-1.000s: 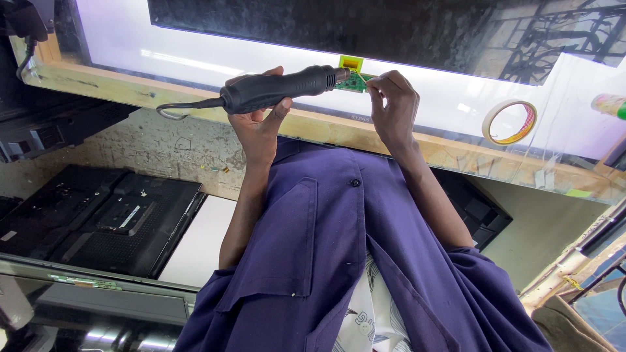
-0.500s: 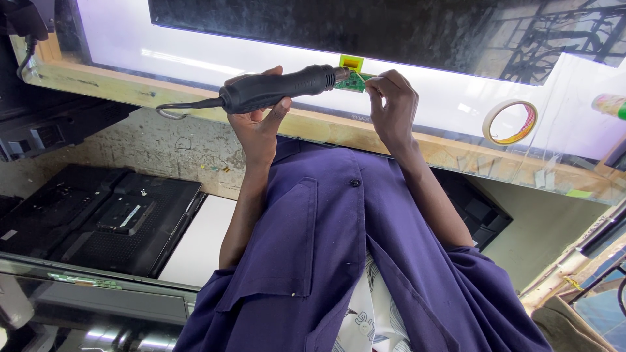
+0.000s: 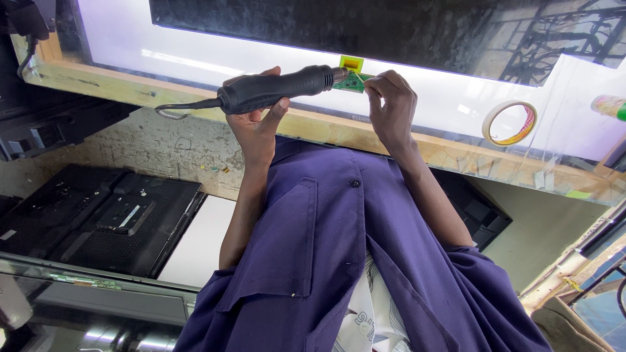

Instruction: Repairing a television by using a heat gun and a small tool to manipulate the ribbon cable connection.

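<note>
Hands work at the near edge of a lit white panel that lies on a wooden-framed counter. The view appears inverted, so the person's torso in a purple shirt fills the lower centre.

1. Left hand: the grip is closed around the black handle of a hot-air tool. The tool lies nearly level, nozzle pointing toward the right hand. Its cable loops off the rear end, over the counter edge.
2. Right hand: the fingertips pinch the right end of a small green circuit board. The grip is shut on the board.
3. Circuit board: it sits at the panel's edge, just at the tool's nozzle, between the 2 hands. A small yellow tab lies just beyond it on the panel.
4. Surroundings: a roll of tape rests on the panel, well apart to the right. Black screen housings lie below the counter at the left.
</note>
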